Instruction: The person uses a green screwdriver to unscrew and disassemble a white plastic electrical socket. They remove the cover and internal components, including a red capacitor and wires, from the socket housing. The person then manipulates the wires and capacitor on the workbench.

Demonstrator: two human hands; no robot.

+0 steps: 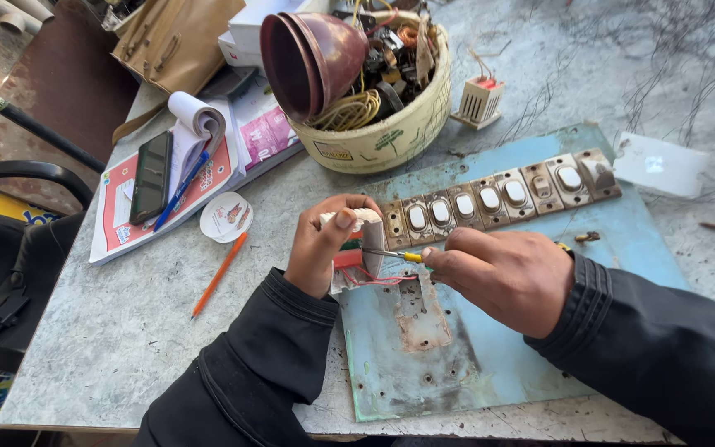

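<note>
Left hand (324, 248) gripped white socket (356, 240) steady, right hand (502, 277) clamped on screwdriver (391, 255); tip best kept square in the screw, over blue panel (490, 348).

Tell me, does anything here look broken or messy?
Yes. The light blue board looks worn: its paint has flaked off in a bare patch below the switches. The left hand holds a small white part with loose red wires hanging out, while the right hand pokes it with a screwdriver.

Roughly eight switches (490, 199), two pens (219, 274), one phone (151, 176), one bowl (391, 136), one panel (490, 348).
</note>
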